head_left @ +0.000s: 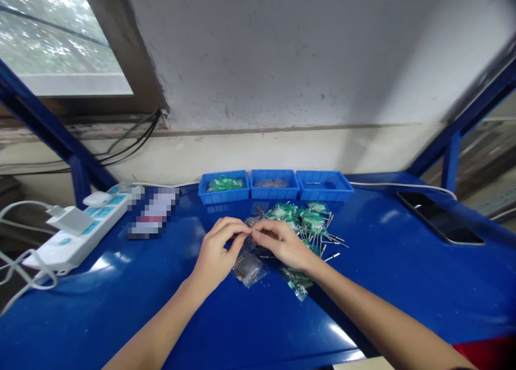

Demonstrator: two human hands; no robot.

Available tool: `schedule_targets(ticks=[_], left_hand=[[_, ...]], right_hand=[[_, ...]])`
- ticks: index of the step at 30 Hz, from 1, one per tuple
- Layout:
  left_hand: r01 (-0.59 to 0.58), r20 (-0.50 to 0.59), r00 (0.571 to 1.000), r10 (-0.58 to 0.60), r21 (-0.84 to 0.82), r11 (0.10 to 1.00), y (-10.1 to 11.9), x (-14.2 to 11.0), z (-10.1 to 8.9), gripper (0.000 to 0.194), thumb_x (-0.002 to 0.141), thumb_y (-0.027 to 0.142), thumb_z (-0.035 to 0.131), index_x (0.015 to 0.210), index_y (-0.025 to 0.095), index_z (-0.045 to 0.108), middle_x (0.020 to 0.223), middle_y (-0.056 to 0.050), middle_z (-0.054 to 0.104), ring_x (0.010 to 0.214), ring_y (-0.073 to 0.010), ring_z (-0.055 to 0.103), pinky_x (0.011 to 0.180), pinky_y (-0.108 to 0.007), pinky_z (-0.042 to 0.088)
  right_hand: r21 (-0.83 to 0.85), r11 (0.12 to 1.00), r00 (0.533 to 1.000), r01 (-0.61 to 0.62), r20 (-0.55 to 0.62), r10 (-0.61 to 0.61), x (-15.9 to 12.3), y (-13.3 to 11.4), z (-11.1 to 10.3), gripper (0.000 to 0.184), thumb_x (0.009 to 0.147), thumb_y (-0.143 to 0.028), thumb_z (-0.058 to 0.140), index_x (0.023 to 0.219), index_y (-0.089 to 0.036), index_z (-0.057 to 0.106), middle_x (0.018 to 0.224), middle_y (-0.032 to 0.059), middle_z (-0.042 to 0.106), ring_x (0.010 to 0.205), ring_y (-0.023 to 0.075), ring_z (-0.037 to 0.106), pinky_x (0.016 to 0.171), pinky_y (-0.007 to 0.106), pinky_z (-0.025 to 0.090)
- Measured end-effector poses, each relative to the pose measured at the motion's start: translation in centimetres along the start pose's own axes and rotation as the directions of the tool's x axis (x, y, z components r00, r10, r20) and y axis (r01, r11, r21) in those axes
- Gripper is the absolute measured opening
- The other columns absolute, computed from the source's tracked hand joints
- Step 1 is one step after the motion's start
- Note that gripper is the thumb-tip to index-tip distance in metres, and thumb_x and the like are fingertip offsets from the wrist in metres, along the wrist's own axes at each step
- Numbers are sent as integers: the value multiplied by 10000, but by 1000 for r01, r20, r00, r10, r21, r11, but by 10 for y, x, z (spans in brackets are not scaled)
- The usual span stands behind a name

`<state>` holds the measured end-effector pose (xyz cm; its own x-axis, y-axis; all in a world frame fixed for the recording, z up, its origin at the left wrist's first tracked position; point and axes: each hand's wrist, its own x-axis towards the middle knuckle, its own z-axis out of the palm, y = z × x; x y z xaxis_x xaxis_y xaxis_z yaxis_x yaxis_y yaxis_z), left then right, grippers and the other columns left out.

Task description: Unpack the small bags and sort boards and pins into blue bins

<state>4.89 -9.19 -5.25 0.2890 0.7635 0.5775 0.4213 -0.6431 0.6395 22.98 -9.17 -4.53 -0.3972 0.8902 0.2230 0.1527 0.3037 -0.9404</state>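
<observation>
My left hand [221,247] and my right hand [282,241] meet over the middle of the blue table, their fingertips pinched together. What they pinch is too small and hidden to make out; clear film shows just beneath the fingers. Below my left hand lies a small clear plastic bag [249,269] with brownish metal pieces in it. Beside and behind my right hand is a pile of green-tinted plastic bags [312,222] holding thin silvery metal pins. Another green-tinted bag [297,284] lies under my right wrist. A loose silvery pin [332,256] rests to the right.
Three blue bins stand along the wall: the left bin [223,197] holds green bags, the middle bin [274,192] brownish pieces, the right bin [325,193] a pin. A white power strip [76,246] and a pixelated object [153,214] lie left, a black phone [439,218] right.
</observation>
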Motion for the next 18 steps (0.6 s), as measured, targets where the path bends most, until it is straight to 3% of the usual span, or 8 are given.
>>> schedule_targets(ticks=[4,7,9,12,14,15,16,18], left_hand=[[-183,55,983,177,124,975,3,-1,-2,209,868,82,489,918,205,650,1026,-56,627,1023,-189,542,887,-332,442],[-181,122,979,162,164,970,4,-1,-2,196,885,125,481,941,219,643,1091,-51,625,1131,-204,494,959,-360,411],[-70,137,990,39,231,971,3,-1,-1,155,889,209,494,982,210,618,1084,-61,628,1117,-223,502,943,-391,419],[128,158,964,-213,426,896,-3,-2,0,313,842,397,545,1080,197,585,1082,-91,615,1079,-295,502,877,-488,415],[186,181,929,-322,524,831,-8,-2,0,406,797,479,567,1097,206,587,1100,-103,598,1083,-339,479,852,-533,387],[200,190,916,-353,546,813,-10,-3,0,403,786,485,573,1085,217,594,1104,-101,592,1088,-348,468,850,-540,373],[215,195,906,-376,554,804,-12,-3,0,365,784,471,575,1059,231,603,1103,-94,590,1090,-348,462,849,-536,364],[259,187,890,-416,544,798,-13,-2,0,246,787,403,581,977,250,612,1073,-69,601,1082,-337,463,843,-517,358]], right_hand=[[115,991,997,-63,-29,67,2,0,4,380,889,-445,449,667,-162,572,621,-9,536,580,109,472,564,238,370],[-79,997,978,-22,-208,5,4,-1,1,385,899,-395,433,623,-163,568,567,-16,502,534,105,441,541,246,360],[-316,946,926,74,-331,-183,3,-7,-10,305,895,-321,452,710,-165,636,602,1,537,565,121,471,562,265,378],[-663,733,680,152,-468,-565,3,-24,-42,228,879,-230,484,1012,-202,667,742,32,615,640,144,518,611,290,405],[-804,592,463,57,-504,-729,7,-35,-65,298,882,-211,484,1148,-232,616,812,43,638,672,150,531,640,300,414],[-843,538,394,-20,-502,-770,10,-37,-75,311,888,-212,475,1169,-236,605,824,50,641,688,155,534,655,305,415],[-865,491,382,-102,-490,-784,13,-36,-83,317,897,-215,461,1180,-236,600,826,57,642,701,161,535,664,309,412],[-892,385,536,-238,-451,-713,21,-27,-90,326,903,-217,446,1190,-225,599,827,78,646,729,184,533,664,318,403]])
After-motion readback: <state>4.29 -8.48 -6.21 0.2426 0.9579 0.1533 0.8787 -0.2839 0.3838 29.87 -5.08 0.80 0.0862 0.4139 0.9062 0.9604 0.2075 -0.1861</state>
